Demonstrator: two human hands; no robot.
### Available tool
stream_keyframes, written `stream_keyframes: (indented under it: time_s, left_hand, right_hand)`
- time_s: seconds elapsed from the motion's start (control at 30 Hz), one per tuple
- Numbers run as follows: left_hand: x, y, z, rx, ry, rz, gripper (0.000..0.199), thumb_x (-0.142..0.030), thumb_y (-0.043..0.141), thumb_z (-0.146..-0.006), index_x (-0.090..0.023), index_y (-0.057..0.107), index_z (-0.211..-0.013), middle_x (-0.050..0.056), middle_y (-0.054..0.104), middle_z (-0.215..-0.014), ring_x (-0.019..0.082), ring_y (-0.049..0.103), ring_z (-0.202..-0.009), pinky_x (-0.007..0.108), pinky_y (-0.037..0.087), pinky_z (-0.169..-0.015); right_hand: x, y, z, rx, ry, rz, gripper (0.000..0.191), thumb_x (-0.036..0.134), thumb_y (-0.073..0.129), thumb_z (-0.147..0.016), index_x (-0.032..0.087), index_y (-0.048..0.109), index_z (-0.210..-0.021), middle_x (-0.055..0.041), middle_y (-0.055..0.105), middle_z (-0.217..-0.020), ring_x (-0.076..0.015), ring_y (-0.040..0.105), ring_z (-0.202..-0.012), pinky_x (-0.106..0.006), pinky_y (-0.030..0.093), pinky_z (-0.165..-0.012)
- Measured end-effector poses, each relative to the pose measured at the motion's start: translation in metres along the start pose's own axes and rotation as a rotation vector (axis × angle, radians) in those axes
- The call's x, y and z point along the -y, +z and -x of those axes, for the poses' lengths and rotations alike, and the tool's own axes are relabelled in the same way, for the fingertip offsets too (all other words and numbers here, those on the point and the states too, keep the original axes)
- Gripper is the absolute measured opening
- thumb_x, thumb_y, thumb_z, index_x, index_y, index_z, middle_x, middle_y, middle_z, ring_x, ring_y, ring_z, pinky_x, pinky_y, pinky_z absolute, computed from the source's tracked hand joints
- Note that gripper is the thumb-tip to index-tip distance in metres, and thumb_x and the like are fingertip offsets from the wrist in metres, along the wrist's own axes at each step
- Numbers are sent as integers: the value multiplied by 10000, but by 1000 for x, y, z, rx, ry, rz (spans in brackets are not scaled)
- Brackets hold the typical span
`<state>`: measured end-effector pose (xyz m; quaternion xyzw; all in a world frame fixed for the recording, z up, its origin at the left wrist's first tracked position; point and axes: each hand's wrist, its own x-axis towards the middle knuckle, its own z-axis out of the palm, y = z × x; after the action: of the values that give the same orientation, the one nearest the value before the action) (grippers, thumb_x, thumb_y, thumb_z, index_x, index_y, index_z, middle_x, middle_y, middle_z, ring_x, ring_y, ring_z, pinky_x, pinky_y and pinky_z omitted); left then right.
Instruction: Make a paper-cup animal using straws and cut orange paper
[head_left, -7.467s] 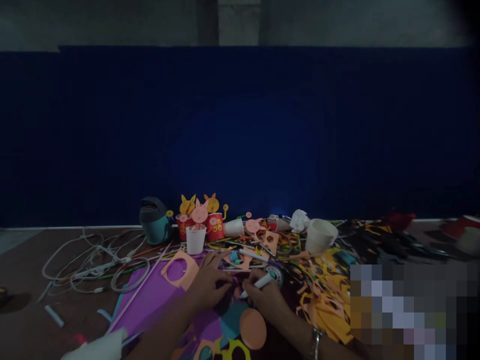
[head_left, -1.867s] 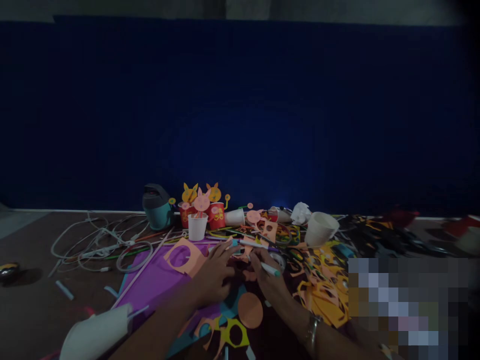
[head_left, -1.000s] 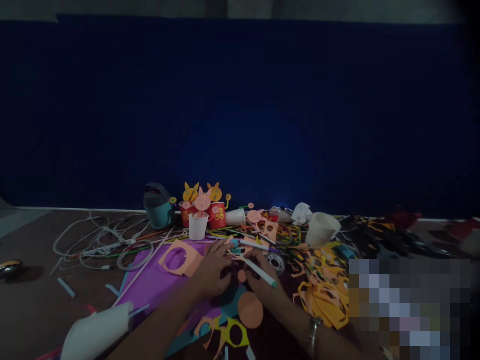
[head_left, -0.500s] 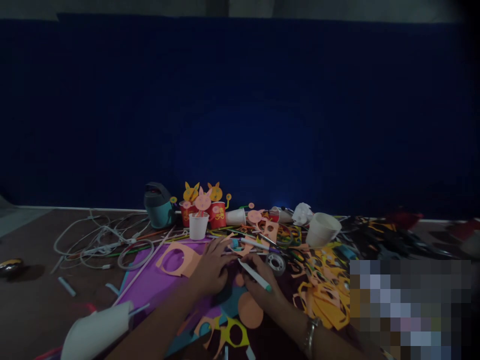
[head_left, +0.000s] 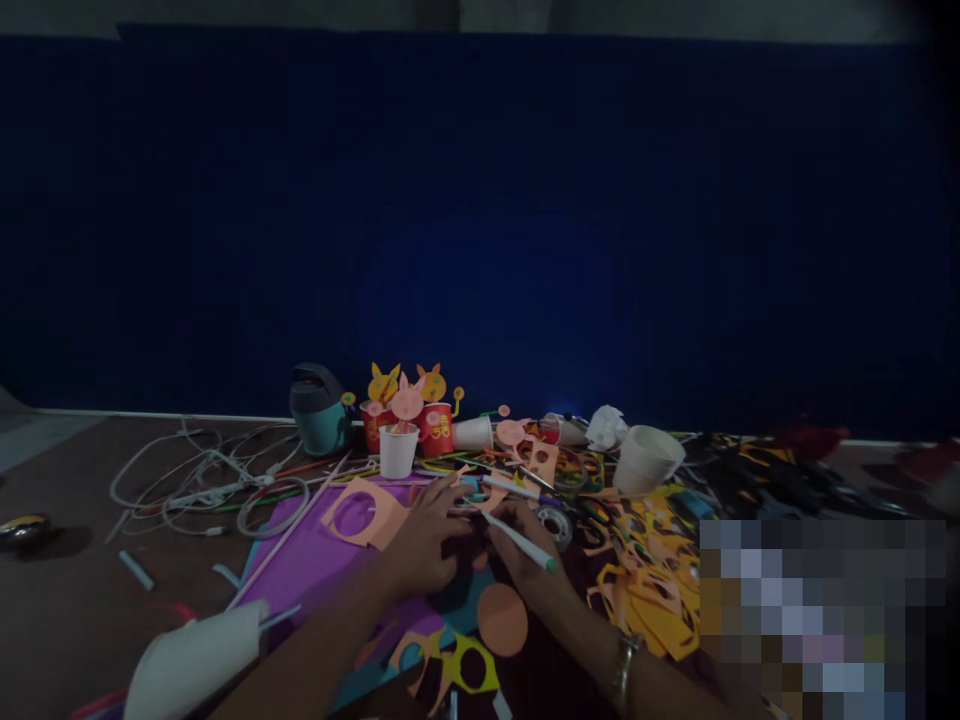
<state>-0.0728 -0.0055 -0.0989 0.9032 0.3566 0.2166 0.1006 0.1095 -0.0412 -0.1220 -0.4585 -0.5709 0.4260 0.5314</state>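
My right hand (head_left: 525, 555) has its fingers closed around a white pen (head_left: 525, 545) with a green end, its other end pointing up and left toward my left hand. My left hand (head_left: 431, 535) is beside it, fingers bent over something small that I cannot make out. Under and left of my left hand lie purple paper (head_left: 300, 550) and an orange sheet with a round hole (head_left: 386, 515). An orange paper disc (head_left: 502, 620) lies below my right hand. A tape roll (head_left: 556, 527) sits just right of it.
Behind my hands stand a white cup with a pink paper figure (head_left: 398, 452), red cups (head_left: 436, 432) with yellow figures and a teal container (head_left: 321, 420). White cables (head_left: 176, 490) and a tipped cup (head_left: 199, 665) lie left; yellow scraps (head_left: 652, 600) and a cup (head_left: 646, 462) are right.
My right hand and the pen have shifted slightly right, and the pen lies at a slightly different angle. The fingers of my left hand have moved a little.
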Motion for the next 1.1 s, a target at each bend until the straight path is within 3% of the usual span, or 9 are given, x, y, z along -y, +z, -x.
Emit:
stream_keyframes:
  time_s: [0.37, 0.57, 0.77, 1.1]
  left_hand:
    - [2, 1, 0, 25, -5, 12, 340, -81, 551, -543, -245, 681, -810, 7, 436, -1413, 328, 247, -1352, 513, 245, -1088]
    - [4, 2, 1, -4, -18, 32, 421, -63, 558, -515, -240, 661, -883, 20, 433, -1416, 338, 249, -1345, 518, 261, -1071]
    - [6, 5, 0, 9, -66, 49, 252, -139, 625, -626, -250, 674, -847, 21, 432, -1415, 331, 231, -1351, 523, 244, -1067]
    - [7, 9, -2, 11, -93, 43, 146, -163, 682, -618, -238, 662, -742, 15, 410, -1430, 330, 234, -1348, 489, 234, -1066]
  right_hand:
    - [10, 1, 2, 13, 75, -11, 158, 370, 520, -828, 213, 526, -845, -3, 583, -733, -172, 556, -648, -257, 451, -545]
    - [5, -2, -1, -66, 51, 22, 197, 377, 527, -833, 207, 517, -733, 38, 514, -570, -135, 474, -523, -238, 373, -488]
    - [-3, -3, -5, -11, 118, 46, 241, 340, 547, -787, 218, 444, -607, 75, 463, -413, -101, 413, -385, -209, 308, -408]
    - [-6, 2, -4, -26, 118, 135, 210, 269, 537, -744, 233, 424, -571, 80, 450, -407, -102, 428, -385, -214, 329, -412]
